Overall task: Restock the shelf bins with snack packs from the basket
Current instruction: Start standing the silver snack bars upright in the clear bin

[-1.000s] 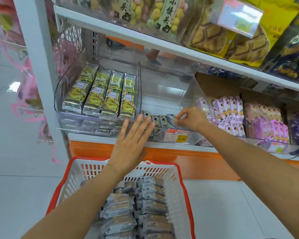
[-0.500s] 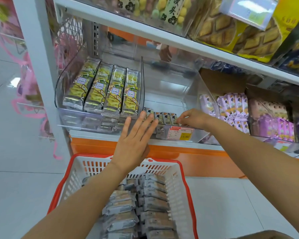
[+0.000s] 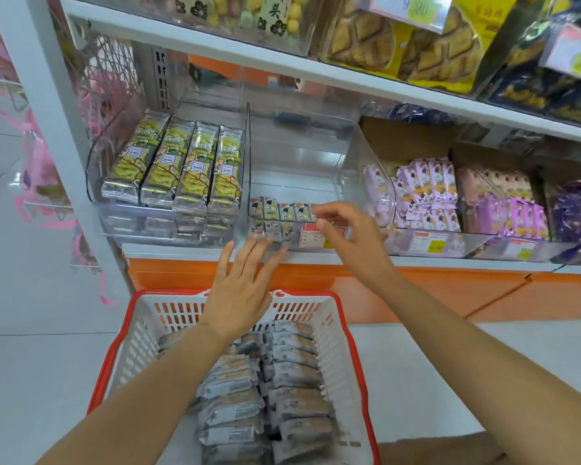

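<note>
Two empty hands work at the clear bin (image 3: 366, 156): the right hand (image 3: 349, 236), fingers loosely curled, hovers beside the short row of snack packs (image 3: 282, 211) at its front, the left hand (image 3: 240, 293) is spread flat below, above the stocked basket (image 3: 141, 337).

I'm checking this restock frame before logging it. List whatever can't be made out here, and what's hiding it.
Head view only.
- Right hand: fingertips motion-blurred; whether they pinch one of the small packs is unclear.
- Price label: partly behind that hand, print too small.
- Basket: near end cut off by the bottom edge; left forearm covers some basket packs.
- Top-shelf bags: cut off by the top edge.
</note>
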`<state>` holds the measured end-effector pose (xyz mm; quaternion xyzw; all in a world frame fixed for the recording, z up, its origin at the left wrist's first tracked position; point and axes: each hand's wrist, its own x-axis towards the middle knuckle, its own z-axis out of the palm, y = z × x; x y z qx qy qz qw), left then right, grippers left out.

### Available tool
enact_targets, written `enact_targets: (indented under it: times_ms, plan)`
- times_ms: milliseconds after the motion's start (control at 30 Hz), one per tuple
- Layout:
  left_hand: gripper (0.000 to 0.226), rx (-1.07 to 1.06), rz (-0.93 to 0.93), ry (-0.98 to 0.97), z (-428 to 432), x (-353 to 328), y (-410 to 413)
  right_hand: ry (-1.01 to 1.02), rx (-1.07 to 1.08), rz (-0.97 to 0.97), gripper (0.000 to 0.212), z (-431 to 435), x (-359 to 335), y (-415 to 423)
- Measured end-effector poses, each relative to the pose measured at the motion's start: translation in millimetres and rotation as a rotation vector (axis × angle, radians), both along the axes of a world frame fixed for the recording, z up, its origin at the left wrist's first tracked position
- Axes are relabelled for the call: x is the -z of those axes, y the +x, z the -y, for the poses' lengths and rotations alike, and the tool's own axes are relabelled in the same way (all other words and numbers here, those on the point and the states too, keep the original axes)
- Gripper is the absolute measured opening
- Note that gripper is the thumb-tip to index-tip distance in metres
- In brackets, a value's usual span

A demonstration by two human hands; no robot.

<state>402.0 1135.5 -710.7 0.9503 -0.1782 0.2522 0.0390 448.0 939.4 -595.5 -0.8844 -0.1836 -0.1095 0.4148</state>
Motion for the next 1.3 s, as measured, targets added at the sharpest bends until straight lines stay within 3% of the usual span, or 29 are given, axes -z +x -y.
enact_targets:
  times_ms: [100,167,300,433,567,967,1033,1167,1300]
  plan:
    - [0.056,0.023,-0.074,-0.005,1.3,12.2,-9.3,-0.006,-0.015,0.121,0.017,3.1,24.5,-22.9]
    - [0.056,0.045,-0.145,0.026,1.1,24.0,-10.3,-0.001,-0.017,0.104,0.016,5.2,44.6,-35.3]
    - [0.064,0.029,-0.374,0.137,-0.4,42.8,-6.4,-0.064,-0.058,-0.108,0.018,6.6,101.8,-57.2]
    - [0.070,-0.043,-0.606,0.272,-0.7,63.8,-4.9,-0.271,-0.030,-0.392,0.018,12.9,170.9,-69.0]
    - [0.076,-0.098,-0.722,0.290,-2.8,80.7,-1.7,-0.473,-0.064,-0.538,0.023,15.7,215.9,-77.2]
    - [0.089,-0.067,-0.598,0.191,-10.4,115.5,-3.6,-0.965,-0.207,-0.483,0.047,10.4,264.1,-78.0]
    - [0.088,-0.078,-0.623,0.195,-8.2,110.9,-3.9,-0.896,-0.198,-0.494,0.043,13.8,259.2,-78.0]
    - [0.074,-0.101,-0.688,0.178,-1.5,92.5,-3.4,-0.482,0.006,-0.597,0.030,24.5,227.2,-70.3]
    - [0.053,-0.089,-0.725,-0.031,8.9,72.4,-4.6,-0.115,0.140,-0.610,0.034,34.7,181.0,-66.1]
